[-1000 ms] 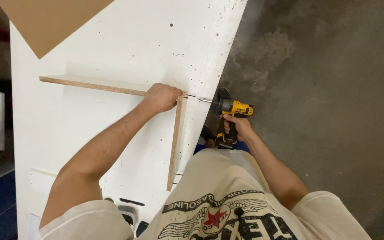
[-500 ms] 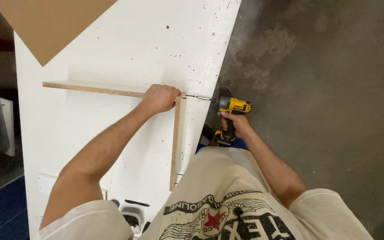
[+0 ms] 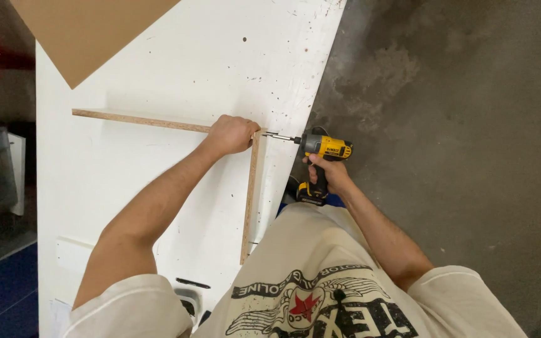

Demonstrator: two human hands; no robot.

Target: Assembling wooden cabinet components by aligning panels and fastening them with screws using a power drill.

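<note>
My left hand [image 3: 231, 134] grips the corner where two white chipboard panels meet: one raw edge [image 3: 139, 120] runs left, the other panel edge [image 3: 251, 200] runs down toward me. My right hand [image 3: 324, 173] holds a yellow and black cordless drill [image 3: 322, 150] by its handle. The drill's bit [image 3: 278, 136] points left and touches the outer face of the corner, just right of my left hand.
The panels stand on a big white board [image 3: 176, 69] speckled with dirt. A brown cardboard sheet [image 3: 82, 31] lies over its far left corner. Grey concrete floor [image 3: 458, 125] spreads to the right. A dark small object [image 3: 192, 283] lies on the board near my body.
The view has shifted slightly. Both hands keep their hold, and the drill bit stays at the corner joint.
</note>
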